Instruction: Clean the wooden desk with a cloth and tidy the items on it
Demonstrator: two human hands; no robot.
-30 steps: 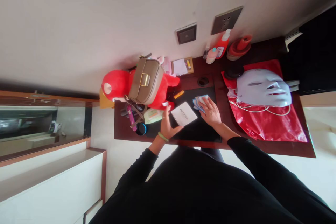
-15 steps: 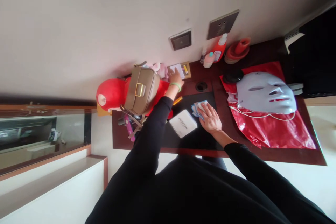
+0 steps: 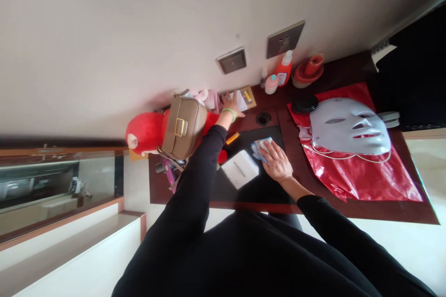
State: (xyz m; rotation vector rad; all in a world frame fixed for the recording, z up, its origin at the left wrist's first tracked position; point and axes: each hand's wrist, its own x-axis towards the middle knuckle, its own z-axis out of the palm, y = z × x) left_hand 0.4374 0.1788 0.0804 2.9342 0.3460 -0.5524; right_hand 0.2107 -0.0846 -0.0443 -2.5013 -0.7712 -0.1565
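Left hand point(image 3: 231, 102) grips a white pad point(image 3: 239, 100) by the wall; right hand point(image 3: 277, 163) lies flat, fingers spread, on a cloth point(image 3: 259, 145).

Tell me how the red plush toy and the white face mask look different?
The red plush toy is bright red and looks soft; the white face mask is pale and looks smooth and hard. The toy sits at the left end of the desk with a tan handbag in front of it; the mask lies face up on red wrapping at the right. Both rest on the desk, and neither hand touches them.
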